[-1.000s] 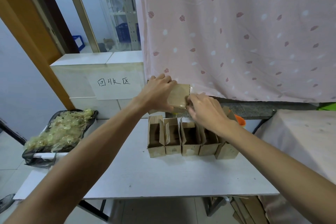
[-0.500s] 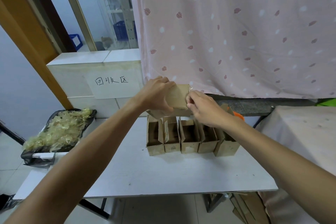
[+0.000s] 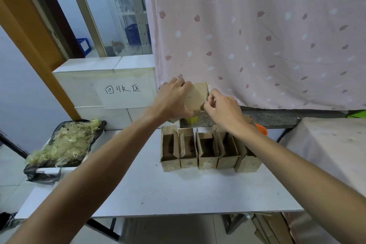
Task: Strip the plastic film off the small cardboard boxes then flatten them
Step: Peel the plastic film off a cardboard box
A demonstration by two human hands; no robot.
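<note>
The left hand (image 3: 174, 99) grips the box (image 3: 198, 95) above the bench (image 3: 178, 190), bracing it so the right hand (image 3: 221, 109), pinching the film (image 3: 208, 86) at its edge, can peel.

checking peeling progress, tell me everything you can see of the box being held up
The box is small, plain brown cardboard with a glossy sheen on its front face. It is held in the air, tilted, above and beyond the row of open boxes on the table. The left hand grips its left side, covering part of it. The right hand pinches clear film at its right edge, a bit of it showing at the top corner.
</note>
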